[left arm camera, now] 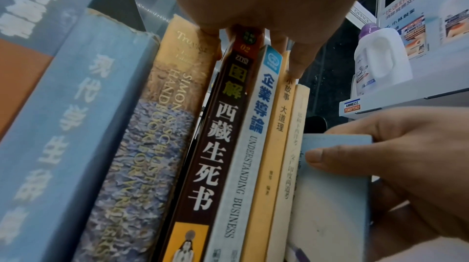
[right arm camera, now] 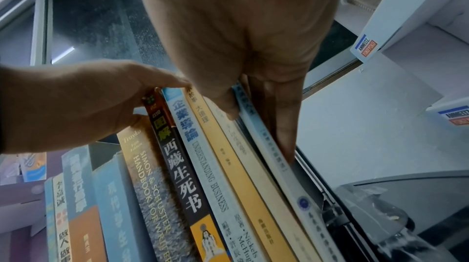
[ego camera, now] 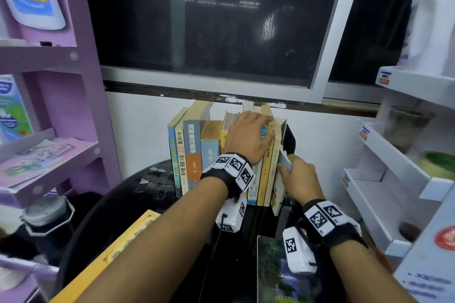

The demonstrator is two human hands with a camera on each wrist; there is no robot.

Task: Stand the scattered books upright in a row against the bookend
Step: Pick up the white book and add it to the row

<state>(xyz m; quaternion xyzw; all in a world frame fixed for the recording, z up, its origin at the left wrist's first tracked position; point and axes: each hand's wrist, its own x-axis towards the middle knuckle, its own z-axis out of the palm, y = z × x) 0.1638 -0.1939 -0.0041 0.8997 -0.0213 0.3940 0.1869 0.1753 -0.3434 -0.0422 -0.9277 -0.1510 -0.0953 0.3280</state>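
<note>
- The row of books (ego camera: 221,152) stood upright on the dark round table (ego camera: 138,194), spines toward the person, running from 9 o'clock to 3 o'clock up to the black bookend (ego camera: 290,139) at its right end.
- The pale blue book (ego camera: 284,165) sat at that right end, just beside the bookend, long axis upright and leaning a little. It lay directly at the right hand (ego camera: 299,179), the nearer hand, thumb on its spine face and fingers curled behind, pinching it.
- The left hand (ego camera: 248,135) lay over the tops of the middle books, at 10 o'clock from the right hand, fingers spread and curled over their upper edges, steadying them.
- Two books were not yet shelved: a yellow book (ego camera: 115,256) lying flat at 7 o'clock and a landscape-cover book (ego camera: 270,270) at 6 o'clock.
- Judgement: seating the blue book means pushing it toward 12 o'clock along the bookend.
</note>
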